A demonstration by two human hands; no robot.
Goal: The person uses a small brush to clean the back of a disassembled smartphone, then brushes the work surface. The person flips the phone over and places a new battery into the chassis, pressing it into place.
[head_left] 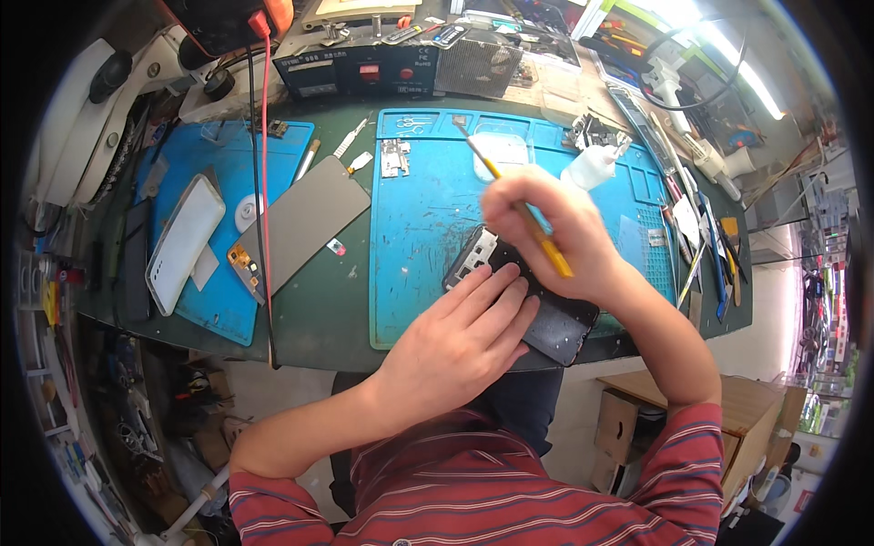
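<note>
The left hand lies flat — fingers apart — on the opened phone atop the blue mat; the right hand has its grip clamped on a yellow brush.

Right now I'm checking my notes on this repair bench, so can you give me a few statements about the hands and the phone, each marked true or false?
1. The left hand lies flat on the dark phone. True.
2. The right hand holds a pair of scissors. False: it holds a thin yellow-handled brush.
3. The phone lies on the blue mat. True.
4. The white bottle stands on the left of the bench. False: it is on the right, beyond the right hand.
5. A grey screen panel lies left of the blue mat. True.
</note>
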